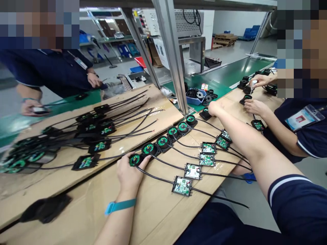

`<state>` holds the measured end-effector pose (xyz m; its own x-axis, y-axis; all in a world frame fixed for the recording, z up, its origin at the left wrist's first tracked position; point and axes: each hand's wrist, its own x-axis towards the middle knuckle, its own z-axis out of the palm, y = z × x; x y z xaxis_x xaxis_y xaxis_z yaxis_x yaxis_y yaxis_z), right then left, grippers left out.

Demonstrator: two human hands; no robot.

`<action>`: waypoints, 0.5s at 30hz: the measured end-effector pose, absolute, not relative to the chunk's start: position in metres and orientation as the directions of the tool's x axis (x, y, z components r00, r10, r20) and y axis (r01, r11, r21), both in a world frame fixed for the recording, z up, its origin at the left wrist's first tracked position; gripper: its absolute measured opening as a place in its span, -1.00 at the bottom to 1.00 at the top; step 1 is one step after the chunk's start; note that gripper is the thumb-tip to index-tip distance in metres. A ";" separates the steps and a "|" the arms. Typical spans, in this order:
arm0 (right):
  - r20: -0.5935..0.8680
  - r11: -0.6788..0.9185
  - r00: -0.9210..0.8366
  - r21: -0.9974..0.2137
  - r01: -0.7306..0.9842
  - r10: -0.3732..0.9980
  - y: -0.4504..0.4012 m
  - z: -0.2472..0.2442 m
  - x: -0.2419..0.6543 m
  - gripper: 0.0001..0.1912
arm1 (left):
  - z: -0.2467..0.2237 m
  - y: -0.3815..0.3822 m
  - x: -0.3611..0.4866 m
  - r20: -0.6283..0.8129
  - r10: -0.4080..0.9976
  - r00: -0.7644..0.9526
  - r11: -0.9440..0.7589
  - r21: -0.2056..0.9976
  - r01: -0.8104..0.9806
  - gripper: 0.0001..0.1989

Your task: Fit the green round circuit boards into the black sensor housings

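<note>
A row of round black housings (162, 142) with green ring-shaped circuit boards runs diagonally along the board. My left hand (129, 172) wraps its thumb and fingers round the nearest round black housing (134, 160). At the row's far end, my right hand (216, 108) is against another black housing (205, 114); its fingers are hidden behind the hand. Black cables lead from the housings to open square cases with green circuit boards, the closest being this square case (182, 186). More cable ends trail toward the near table edge.
On the left, a raised cardboard sheet (133, 119) carries more wired assemblies (94, 146). A dark blurred object (46, 208) lies at lower left. A metal post (172, 58) rises beside a blue bin (195, 97) of black rings. Co-workers' hands (257, 107) handle similar parts at right; another person stands at left.
</note>
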<state>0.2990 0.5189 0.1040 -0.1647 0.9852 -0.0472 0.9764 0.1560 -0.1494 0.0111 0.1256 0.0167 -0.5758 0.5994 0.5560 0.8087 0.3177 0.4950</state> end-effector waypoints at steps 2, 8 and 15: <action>-0.059 0.049 -0.059 -0.162 0.986 0.996 0.525 0.105 0.309 -0.40 | 0.018 0.125 0.012 0.534 0.608 -0.588 0.325 0.508 0.797 -0.35; -0.022 0.003 -0.007 -0.182 0.983 1.000 0.533 0.110 0.323 -0.48 | 0.018 0.124 0.014 0.541 0.612 -0.577 0.324 0.494 0.807 -0.35; 0.128 0.312 -0.293 -0.165 0.936 0.948 0.480 0.124 0.300 -0.47 | 0.018 0.125 0.014 0.527 0.609 -0.593 0.331 0.511 0.793 -0.35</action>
<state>0.3005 0.4802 0.1237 -0.2931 0.9475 0.1276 0.9357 0.3116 -0.1654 0.0137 0.1252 0.0184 -0.5934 0.6085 0.5269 0.7932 0.3310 0.5111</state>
